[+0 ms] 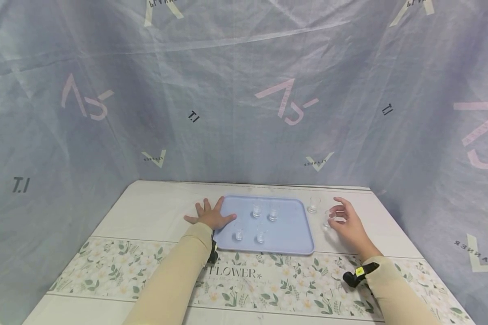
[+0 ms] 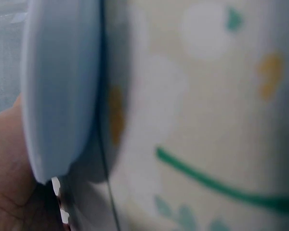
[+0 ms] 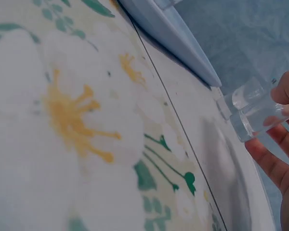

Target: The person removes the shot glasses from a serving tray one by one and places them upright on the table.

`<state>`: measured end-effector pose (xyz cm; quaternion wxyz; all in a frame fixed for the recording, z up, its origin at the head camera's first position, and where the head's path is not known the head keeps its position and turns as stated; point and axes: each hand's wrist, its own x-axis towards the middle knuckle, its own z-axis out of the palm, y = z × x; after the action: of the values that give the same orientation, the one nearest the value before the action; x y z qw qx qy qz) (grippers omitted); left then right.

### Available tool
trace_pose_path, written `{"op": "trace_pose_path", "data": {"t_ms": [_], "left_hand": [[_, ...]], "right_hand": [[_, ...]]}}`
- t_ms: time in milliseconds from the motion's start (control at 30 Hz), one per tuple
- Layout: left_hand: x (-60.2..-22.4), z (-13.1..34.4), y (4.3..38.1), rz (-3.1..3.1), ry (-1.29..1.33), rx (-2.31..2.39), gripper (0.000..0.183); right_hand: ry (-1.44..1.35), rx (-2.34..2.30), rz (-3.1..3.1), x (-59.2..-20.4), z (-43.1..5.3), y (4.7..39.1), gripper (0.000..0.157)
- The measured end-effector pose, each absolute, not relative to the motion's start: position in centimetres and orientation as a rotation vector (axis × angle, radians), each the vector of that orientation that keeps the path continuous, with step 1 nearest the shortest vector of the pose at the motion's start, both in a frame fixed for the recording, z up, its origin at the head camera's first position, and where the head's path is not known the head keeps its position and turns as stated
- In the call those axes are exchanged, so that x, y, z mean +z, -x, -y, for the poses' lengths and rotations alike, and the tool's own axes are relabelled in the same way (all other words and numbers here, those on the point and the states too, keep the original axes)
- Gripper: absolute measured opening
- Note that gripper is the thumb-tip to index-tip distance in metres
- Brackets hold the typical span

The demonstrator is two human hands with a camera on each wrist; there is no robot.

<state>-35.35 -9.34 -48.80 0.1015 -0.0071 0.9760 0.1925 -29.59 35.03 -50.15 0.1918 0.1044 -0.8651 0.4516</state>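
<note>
A light blue tray (image 1: 286,237) lies on the table. My left hand (image 1: 211,219) rests spread at its left edge, thumb over the rim and fingers on the white cloth. In the left wrist view the tray's edge (image 2: 62,91) fills the left side beside part of that hand. Past the tray's right edge, my right hand (image 1: 347,223) grips a small clear shot glass (image 1: 328,219) between thumb and fingers. The right wrist view shows this glass (image 3: 257,118) upright, thumb on its near side. Another clear shot glass (image 1: 313,205) stands between it and the tray.
Several clear shot glasses stand on the tray, among them a back one (image 1: 257,210) and a front one (image 1: 239,233). A white tablecloth (image 1: 146,212) with a floral band covers the table. Grey-blue curtains (image 1: 236,135) enclose the back and sides.
</note>
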Motion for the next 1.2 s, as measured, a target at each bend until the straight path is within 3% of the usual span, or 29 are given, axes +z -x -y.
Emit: {"op": "trace_pose_path", "data": {"t_ms": [367, 1200], "left_hand": [[-48.9, 9.3, 35.1, -2.901, 0.022, 0.560, 0.095], [-48.9, 9.2, 35.2, -2.906, 0.029, 0.555, 0.095]], "right_hand": [[-0.195, 1.263, 2.406, -51.0, -35.9, 31.1, 0.068], [-0.027, 1.250, 2.420, -50.4, -35.6, 33.0, 0.067]]}}
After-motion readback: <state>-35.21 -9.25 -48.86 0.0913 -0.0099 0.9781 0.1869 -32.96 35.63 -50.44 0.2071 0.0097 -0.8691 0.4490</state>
